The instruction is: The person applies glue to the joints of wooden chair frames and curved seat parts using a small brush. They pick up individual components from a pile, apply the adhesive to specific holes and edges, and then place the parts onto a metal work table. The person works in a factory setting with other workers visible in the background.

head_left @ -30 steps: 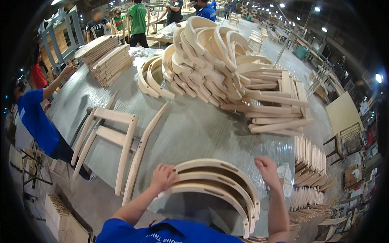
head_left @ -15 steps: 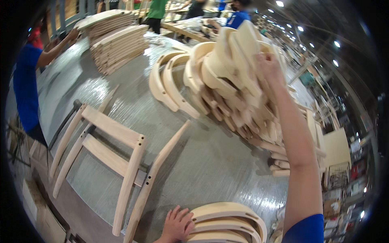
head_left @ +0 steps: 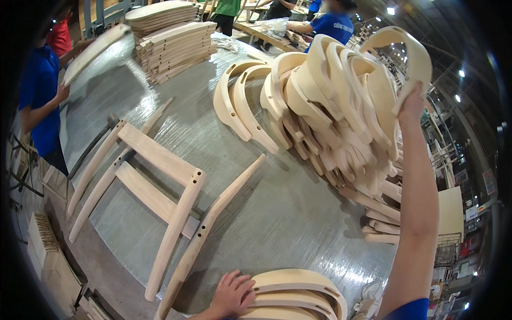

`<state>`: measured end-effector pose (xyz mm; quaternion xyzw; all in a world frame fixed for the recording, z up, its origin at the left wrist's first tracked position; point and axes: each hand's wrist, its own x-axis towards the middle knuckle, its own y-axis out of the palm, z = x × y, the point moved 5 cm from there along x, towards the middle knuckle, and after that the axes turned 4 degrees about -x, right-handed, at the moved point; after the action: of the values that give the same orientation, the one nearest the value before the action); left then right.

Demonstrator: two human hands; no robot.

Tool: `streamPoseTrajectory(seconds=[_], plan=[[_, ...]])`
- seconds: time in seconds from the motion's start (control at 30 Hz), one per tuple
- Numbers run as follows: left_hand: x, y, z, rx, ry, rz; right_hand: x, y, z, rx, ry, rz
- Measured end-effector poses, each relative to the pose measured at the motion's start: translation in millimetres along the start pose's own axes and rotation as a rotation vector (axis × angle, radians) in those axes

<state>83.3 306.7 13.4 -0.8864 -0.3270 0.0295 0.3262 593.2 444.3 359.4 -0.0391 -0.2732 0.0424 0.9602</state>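
My right fingers [head_left: 413, 98] grip an arc [head_left: 419, 57];
best lifted clear of the pile [head_left: 323, 72]; left fingers [head_left: 230, 279] spread against the stack [head_left: 298, 278].

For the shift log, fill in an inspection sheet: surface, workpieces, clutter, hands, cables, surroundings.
Surface: glossy grey tabletop, partly covered.
Workpieces: large pile of curved pale wooden pieces; smaller set of similar curved pieces at near edge; two-crossbar pale wooden frame.
Clutter: crumpled whitish material, near right.
Hands: left hand touches smaller set, fingers spread; right hand grips a raised curved pale wooden piece.
Cables: nothing seen.
Surroundings: blue-shirted co-worker, left, holding flat pale wooden board.
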Motion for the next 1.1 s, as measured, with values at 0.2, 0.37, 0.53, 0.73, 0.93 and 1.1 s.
streamPoseTrajectory(seconds=[0.2,0.37,0.53,0.73,0.93,1.1], plan=[[6.6,7.4,-3.5,-0.029,-0.080,0.080,-36.7,-209.8,19.9,0.311,0.098,0.120],[116.2,-82.9,-68.3,0.257,0.315,-0.482,-165.4,-354.1,-15.5,0.620,0.328,0.409],[184.7,-123.7,-164.3,0.384,0.460,-0.609,-314.7,-477.1,-81.7,0.714,0.726,0.322],[136.6,-14.4,-96.6,0.243,0.103,0.122,-400.0,-539.0,-124.2,0.188,0.770,0.304],[101.2,56.2,-81.6,0.374,0.017,0.345,-426.0,-561.6,-170.7,-0.318,0.542,0.411],[82.2,55.3,-69.8,0.228,-0.034,0.394,-435.7,-551.9,-169.5,-0.703,0.449,0.489]])
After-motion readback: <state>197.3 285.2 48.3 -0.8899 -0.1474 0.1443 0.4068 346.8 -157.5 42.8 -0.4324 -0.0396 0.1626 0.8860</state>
